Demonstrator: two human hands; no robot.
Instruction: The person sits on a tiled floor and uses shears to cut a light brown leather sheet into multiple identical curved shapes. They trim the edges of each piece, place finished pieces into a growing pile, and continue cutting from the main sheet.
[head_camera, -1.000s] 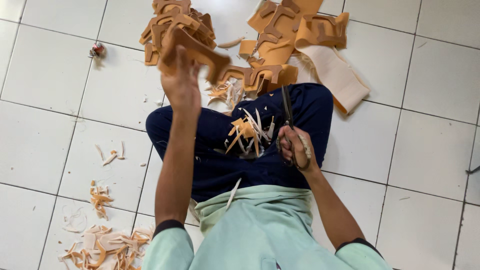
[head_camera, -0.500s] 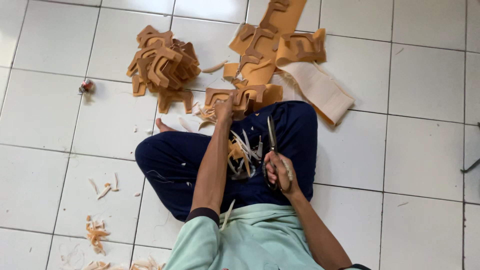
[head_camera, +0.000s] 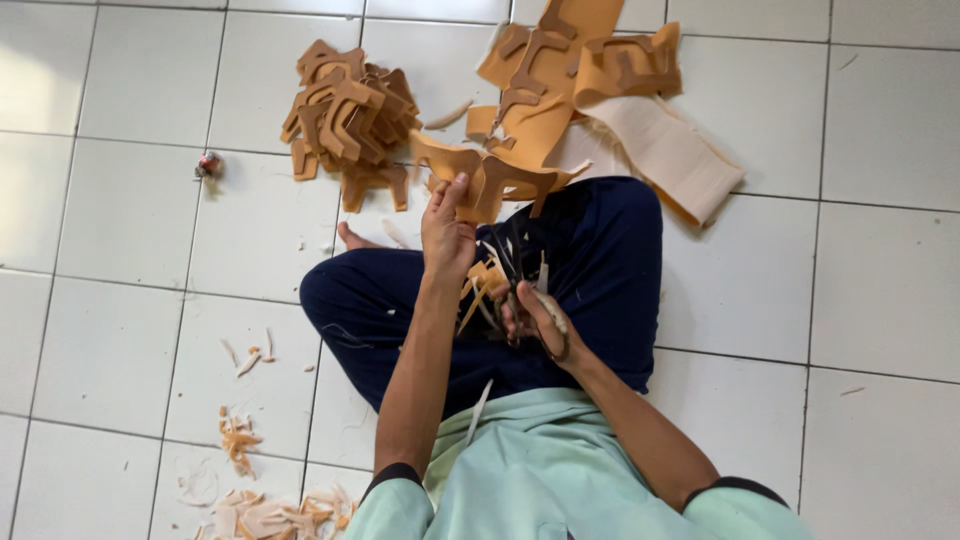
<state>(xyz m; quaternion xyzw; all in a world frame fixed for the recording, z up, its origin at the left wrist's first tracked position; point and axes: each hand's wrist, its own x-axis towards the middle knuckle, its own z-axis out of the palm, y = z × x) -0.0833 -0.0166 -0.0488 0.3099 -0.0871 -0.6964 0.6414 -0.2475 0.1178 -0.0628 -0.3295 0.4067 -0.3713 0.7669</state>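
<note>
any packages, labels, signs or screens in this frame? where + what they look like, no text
None in view: no package, label, sign or screen.
Closest thing: a flat pale beige sheet on the white tile floor, right of the upper tan cut-out pile, plain, no print visible.
Small red and silver object on the floor at left: too small to tell what it is.

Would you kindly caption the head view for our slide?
Seated on white tiles, left hand lifts a tan cutout; right hand holds scissors.
</note>
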